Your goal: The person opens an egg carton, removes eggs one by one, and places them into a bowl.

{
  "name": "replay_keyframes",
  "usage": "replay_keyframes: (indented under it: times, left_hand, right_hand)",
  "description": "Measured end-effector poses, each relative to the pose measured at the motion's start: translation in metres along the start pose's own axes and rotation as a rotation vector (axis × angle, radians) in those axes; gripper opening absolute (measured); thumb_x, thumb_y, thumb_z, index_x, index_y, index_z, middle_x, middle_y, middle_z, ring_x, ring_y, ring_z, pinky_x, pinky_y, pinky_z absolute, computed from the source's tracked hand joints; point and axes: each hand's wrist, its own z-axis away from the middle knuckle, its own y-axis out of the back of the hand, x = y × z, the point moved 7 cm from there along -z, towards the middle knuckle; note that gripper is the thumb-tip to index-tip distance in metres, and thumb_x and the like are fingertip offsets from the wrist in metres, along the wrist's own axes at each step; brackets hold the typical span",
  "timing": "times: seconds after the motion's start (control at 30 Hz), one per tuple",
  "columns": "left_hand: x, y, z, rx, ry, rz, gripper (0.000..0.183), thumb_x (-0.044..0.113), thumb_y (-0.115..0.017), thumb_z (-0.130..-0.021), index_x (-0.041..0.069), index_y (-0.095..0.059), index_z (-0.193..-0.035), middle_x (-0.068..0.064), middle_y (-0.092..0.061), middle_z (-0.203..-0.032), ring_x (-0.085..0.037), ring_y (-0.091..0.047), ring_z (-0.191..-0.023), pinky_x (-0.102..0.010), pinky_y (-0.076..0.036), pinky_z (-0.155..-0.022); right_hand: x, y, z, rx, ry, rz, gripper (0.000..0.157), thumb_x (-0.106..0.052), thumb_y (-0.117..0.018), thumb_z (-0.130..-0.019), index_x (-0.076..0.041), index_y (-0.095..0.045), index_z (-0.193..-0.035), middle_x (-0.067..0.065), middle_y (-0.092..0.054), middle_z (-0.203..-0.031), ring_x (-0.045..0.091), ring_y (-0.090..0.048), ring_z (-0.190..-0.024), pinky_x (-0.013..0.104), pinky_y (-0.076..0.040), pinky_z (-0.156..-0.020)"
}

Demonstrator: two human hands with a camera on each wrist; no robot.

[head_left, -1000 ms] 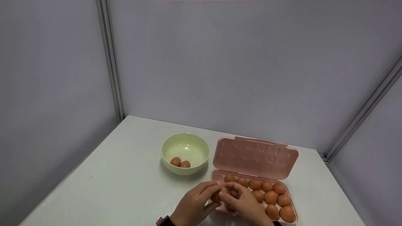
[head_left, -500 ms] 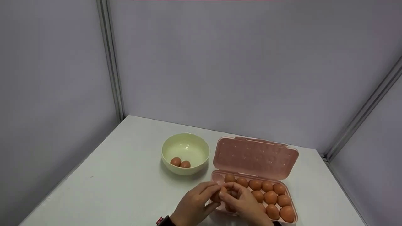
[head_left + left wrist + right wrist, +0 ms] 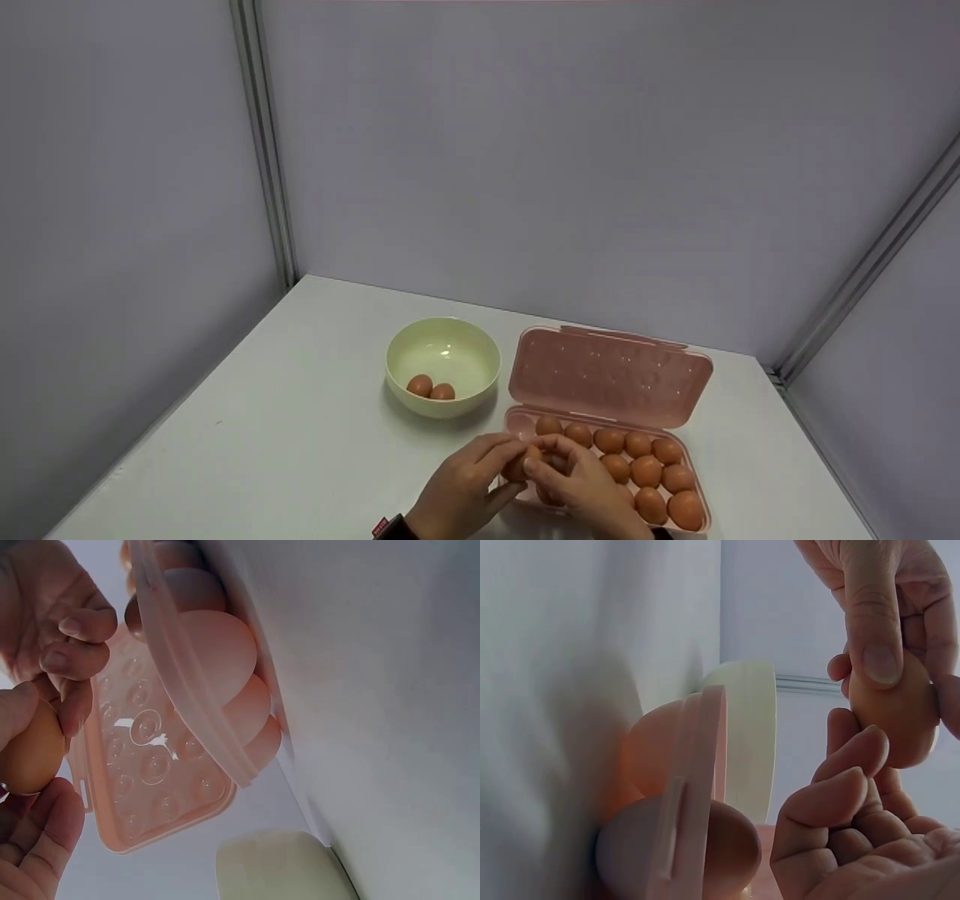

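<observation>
Brown egg (image 3: pixel 900 724) held up now, and both hands are on it! Left hand (image 3: pixel 463 480) pinches from one side, right hand (image 3: pixel 589 487) pinches from the other, right over the left end of the pink egg carton (image 3: pixel 166 660). Lid (image 3: pixel 611 379) swung back, rows of eggs (image 3: pixel 646 472) below; beyond, pale green bowl (image 3: pixel 442 409), two loose eggs (image 3: pixel 420 386) inside, near its front wall.

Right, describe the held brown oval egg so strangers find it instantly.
On the white table stands an open pink plastic egg carton. Over its left end, the left hand and right hand grip one brown oval egg, the only egg held.
</observation>
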Motion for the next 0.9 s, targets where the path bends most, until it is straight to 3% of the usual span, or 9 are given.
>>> replay_keyframes:
  times: [0.5, 0.9]
  left_hand:
    - [-0.0054, 0.0014, 0.0006, -0.005, 0.043, 0.043, 0.054, 0.019, -0.095, -0.080, 0.011, -0.071, -0.128, 0.001, -0.071, -0.123, -0.010, -0.072, -0.109, -0.019, -0.059, -0.093]
    - [-0.0082, 0.0051, -0.0002, 0.026, 0.063, 0.031, 0.055, 0.019, -0.095, -0.080, 0.013, -0.070, -0.129, 0.003, -0.072, -0.120, -0.008, -0.072, -0.105, -0.018, -0.058, -0.091]
  right_hand:
    - [0.0046, 0.0032, -0.0039, 0.043, 0.006, 0.080, 0.049, -0.033, -0.064, -0.108, 0.002, -0.058, -0.143, 0.000, -0.075, -0.113, 0.009, -0.063, -0.089, 0.023, -0.053, -0.072]
    - [0.0070, 0.0017, -0.0052, 0.035, 0.001, 0.060, 0.046, -0.032, -0.064, -0.109, 0.002, -0.060, -0.140, -0.001, -0.071, -0.103, 0.008, -0.054, -0.075, 0.022, -0.049, -0.066]
